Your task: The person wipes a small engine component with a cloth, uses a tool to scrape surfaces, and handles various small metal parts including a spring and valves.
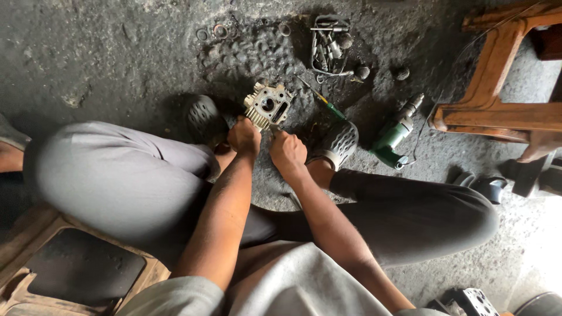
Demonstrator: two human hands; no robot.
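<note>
At frame centre, the left hand (244,136) was clamped on the finned engine part (267,105) while the right hand (287,153), closed, needed steady, square pressure beside it.

A green power drill (393,136) lies right of a green-handled screwdriver (325,102) (wire tool basket (329,45) beyond, wooden bench (497,88) at right).

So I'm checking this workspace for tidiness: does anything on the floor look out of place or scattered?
Yes. Small rings and washers lie loose on the dark, grimy floor, apart from the wire basket of tools. A green-handled screwdriver and a green power drill lie close by the feet. Both hands, left hand and right hand, grip the finned metal engine part.
</note>
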